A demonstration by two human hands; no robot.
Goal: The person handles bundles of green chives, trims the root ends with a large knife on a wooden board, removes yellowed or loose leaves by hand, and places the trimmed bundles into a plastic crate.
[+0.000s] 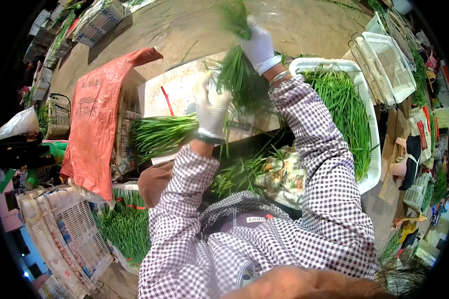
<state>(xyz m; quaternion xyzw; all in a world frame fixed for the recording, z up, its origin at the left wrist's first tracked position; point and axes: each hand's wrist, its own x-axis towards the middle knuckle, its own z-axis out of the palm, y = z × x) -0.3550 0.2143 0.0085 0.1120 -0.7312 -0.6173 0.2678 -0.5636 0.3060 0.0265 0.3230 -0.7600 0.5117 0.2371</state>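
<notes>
My right hand [260,45], in a white glove, grips a bunch of long green leaves [235,18] that look like garlic chives. Motion blurs the bunch's upper end, and more loose leaves [234,71] hang below the fist. My left hand [212,108], also gloved, is beside these hanging leaves with its fingers curled; whether it pinches any of them is unclear. Against its wrist side, a second bunch of chives [164,132] lies on a pale work board [153,93]. A narrow red strip [167,101] rests on that board, and a dark handle-like object [241,126] shows near my left hand.
A white tub [376,157] full of chives stands at my right. Orange plastic sacking [93,112] drapes over a crate at my left. Tied chives [125,224] and a slatted crate [82,239] are nearer me. Loose trimmings [239,173] lie by my lap. Stacked crates [387,67] stand far right.
</notes>
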